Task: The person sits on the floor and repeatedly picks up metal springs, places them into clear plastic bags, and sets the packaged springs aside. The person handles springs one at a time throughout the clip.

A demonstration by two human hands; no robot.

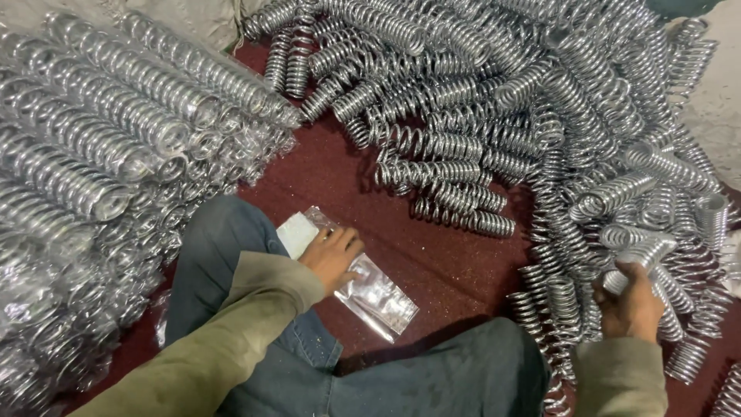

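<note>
Shiny silver springs (494, 100) everywhere we look, chrome-bright coil pattern, ribbed light and dark. Bagged springs (100, 147) on our other side same silver, hazier under clear glossy plastic. Floor (432, 262) deep maroon, speckled grainy texture. Clear plastic bag (374, 293) glinting silvery-white, white card (296, 234) poking out. Our sleeves (231, 340) olive green, trousers (224, 239) faded blue-grey denim. Spring (644, 255) in hand silver too.

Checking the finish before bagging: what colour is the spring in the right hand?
Shiny silver, chrome-like; the spring in the right hand shows in the head view.
</note>
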